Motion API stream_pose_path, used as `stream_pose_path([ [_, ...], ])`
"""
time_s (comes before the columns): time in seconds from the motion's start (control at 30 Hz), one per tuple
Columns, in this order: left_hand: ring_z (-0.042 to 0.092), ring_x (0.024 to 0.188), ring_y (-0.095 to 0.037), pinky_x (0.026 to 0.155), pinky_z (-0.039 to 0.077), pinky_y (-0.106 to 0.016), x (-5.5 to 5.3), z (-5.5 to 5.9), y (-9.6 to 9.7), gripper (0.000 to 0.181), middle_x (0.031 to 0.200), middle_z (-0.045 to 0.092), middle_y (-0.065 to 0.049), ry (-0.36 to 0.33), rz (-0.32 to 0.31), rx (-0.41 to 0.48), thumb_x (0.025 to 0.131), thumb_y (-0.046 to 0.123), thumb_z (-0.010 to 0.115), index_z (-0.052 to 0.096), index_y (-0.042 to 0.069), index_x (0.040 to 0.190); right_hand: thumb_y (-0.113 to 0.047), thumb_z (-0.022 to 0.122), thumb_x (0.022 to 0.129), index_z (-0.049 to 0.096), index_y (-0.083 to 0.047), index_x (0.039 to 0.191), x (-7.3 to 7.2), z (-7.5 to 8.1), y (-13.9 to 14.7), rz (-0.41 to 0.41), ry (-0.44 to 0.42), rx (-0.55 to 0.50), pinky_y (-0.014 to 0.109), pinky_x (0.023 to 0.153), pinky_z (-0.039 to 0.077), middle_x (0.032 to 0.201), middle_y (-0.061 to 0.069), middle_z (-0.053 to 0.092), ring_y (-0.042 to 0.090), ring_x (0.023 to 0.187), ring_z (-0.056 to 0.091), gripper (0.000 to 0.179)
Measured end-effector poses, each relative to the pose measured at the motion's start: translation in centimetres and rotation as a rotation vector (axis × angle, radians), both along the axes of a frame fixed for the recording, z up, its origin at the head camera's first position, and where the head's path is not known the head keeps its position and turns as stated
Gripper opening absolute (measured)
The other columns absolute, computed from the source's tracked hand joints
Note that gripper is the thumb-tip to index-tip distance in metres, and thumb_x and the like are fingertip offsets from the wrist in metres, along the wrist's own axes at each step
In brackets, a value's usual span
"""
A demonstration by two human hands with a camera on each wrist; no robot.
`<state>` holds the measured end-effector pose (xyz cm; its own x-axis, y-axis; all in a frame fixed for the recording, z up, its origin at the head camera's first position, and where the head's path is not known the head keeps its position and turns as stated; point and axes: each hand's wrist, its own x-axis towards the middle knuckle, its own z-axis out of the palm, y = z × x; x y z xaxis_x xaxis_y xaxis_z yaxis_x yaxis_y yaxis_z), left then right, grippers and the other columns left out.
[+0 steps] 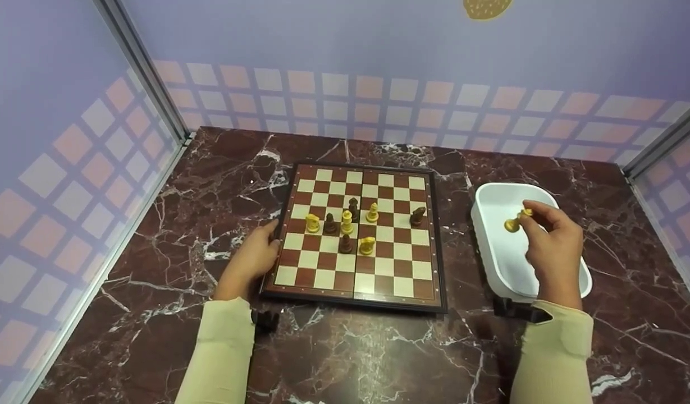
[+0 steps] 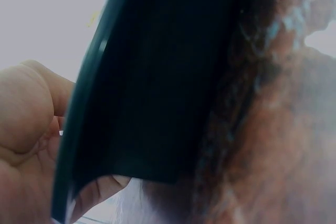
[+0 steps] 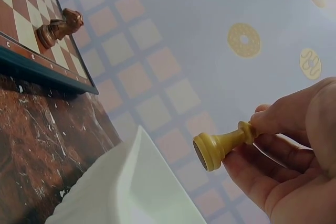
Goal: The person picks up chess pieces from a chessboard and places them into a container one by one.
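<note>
My right hand pinches a yellow chess piece above the white tray. In the right wrist view the piece lies tilted, its round base pointing away from the fingers, which hide its top. At the left edge of the chessboard, my left hand grips the frame; the left wrist view shows the hand around the board's dark side. Several yellow and brown pieces stand on the board, among them a yellow knight and a brown knight.
The tray stands right of the board, a strip of dark marbled table between them. A checkered-print wall panel closes off the back, and side panels with metal frame strips stand left and right.
</note>
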<state>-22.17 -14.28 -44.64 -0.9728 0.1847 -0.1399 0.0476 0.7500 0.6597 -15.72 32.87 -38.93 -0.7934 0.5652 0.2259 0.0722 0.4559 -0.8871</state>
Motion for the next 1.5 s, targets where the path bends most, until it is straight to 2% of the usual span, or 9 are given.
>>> stream_pose_path([
  [0.13, 0.029, 0.132, -0.039, 0.109, 0.025, -0.051, 0.0, 0.0, 0.0, 0.052, 0.141, 0.032, -0.027, -0.039, 0.002, 0.003, 0.094, 0.012, 0.040, 0.024, 0.003, 0.144, -0.015, 0.062, 0.083, 0.068, -0.017, 0.107, 0.2, 0.0, 0.3, -0.021, -0.022, 0.010, 0.013, 0.049, 0.041, 0.092, -0.006, 0.064, 0.000, 0.082, 0.057, 0.025],
  [0.23, 0.027, 0.133, -0.039, 0.109, 0.024, -0.051, 0.0, 0.0, 0.0, 0.053, 0.143, 0.030, -0.027, -0.051, 0.006, 0.002, 0.095, 0.013, 0.039, 0.023, 0.004, 0.144, -0.014, 0.063, 0.083, 0.068, -0.016, 0.109, 0.2, 0.0, 0.6, -0.037, -0.018, 0.009, 0.009, 0.069, 0.044, 0.096, -0.005, 0.064, 0.000, 0.091, 0.058, 0.026],
  [0.33, 0.028, 0.133, -0.039, 0.110, 0.024, -0.051, 0.0, 0.1, 0.1, 0.053, 0.142, 0.031, -0.027, -0.039, 0.009, -0.003, 0.094, 0.012, 0.040, 0.024, 0.004, 0.144, -0.012, 0.064, 0.082, 0.068, -0.013, 0.109, 0.2, 0.0, 0.9, -0.052, -0.006, -0.026, 0.008, 0.076, 0.045, 0.098, -0.007, 0.064, 0.002, 0.096, 0.060, 0.028],
  [0.6, 0.031, 0.131, -0.039, 0.110, 0.024, -0.050, 0.0, -0.1, 0.1, 0.052, 0.140, 0.033, -0.028, -0.020, 0.006, -0.011, 0.094, 0.011, 0.040, 0.025, 0.002, 0.143, -0.010, 0.064, 0.080, 0.068, -0.012, 0.108, 0.1, -0.1, 0.8, -0.050, 0.003, -0.032, 0.007, 0.074, 0.045, 0.101, -0.005, 0.061, 0.006, 0.096, 0.061, 0.028],
  [0.77, 0.032, 0.131, -0.039, 0.109, 0.025, -0.050, 0.1, 0.0, 0.0, 0.052, 0.139, 0.034, -0.028, -0.012, -0.001, -0.007, 0.094, 0.011, 0.040, 0.025, 0.002, 0.143, -0.011, 0.064, 0.082, 0.068, -0.014, 0.108, -0.1, -0.4, 0.1, -0.014, 0.000, 0.018, 0.009, 0.073, 0.046, 0.104, -0.003, 0.061, 0.004, 0.095, 0.060, 0.027],
  [0.9, 0.032, 0.131, -0.039, 0.110, 0.025, -0.049, 0.1, 0.0, 0.0, 0.052, 0.140, 0.034, -0.028, -0.006, -0.002, 0.003, 0.094, 0.011, 0.041, 0.026, 0.001, 0.143, -0.012, 0.063, 0.082, 0.068, -0.014, 0.108, -0.4, -0.5, -0.4, 0.026, 0.001, 0.064, 0.013, 0.083, 0.047, 0.108, 0.000, 0.061, 0.007, 0.101, 0.060, 0.026],
  [1.03, 0.030, 0.132, -0.038, 0.110, 0.025, -0.049, 0.1, 0.0, 0.1, 0.052, 0.141, 0.033, -0.027, -0.014, -0.009, 0.013, 0.094, 0.010, 0.040, 0.025, 0.001, 0.143, -0.011, 0.063, 0.082, 0.068, -0.013, 0.108, -0.5, -0.7, -0.9, 0.061, 0.026, 0.071, 0.016, 0.086, 0.048, 0.109, 0.003, 0.062, 0.010, 0.103, 0.060, 0.026],
  [1.23, 0.032, 0.131, -0.038, 0.108, 0.029, -0.050, 0.1, -0.1, 0.2, 0.052, 0.140, 0.034, -0.028, -0.022, -0.006, 0.008, 0.094, 0.010, 0.039, 0.024, 0.001, 0.143, -0.012, 0.065, 0.082, 0.067, -0.011, 0.108, -0.7, -0.9, -1.7, 0.118, 0.082, 0.067, 0.018, 0.087, 0.049, 0.108, 0.004, 0.062, 0.008, 0.101, 0.059, 0.026],
  [1.5, 0.029, 0.133, -0.038, 0.109, 0.025, -0.050, 0.1, -0.1, 0.0, 0.052, 0.142, 0.031, -0.027, -0.029, 0.005, 0.011, 0.094, 0.011, 0.039, 0.025, 0.002, 0.143, -0.010, 0.068, 0.080, 0.066, 0.000, 0.106, 0.2, 1.2, -5.1, 0.188, 0.163, 0.045, 0.019, 0.085, 0.050, 0.102, 0.014, 0.062, 0.004, 0.093, 0.061, 0.028],
])
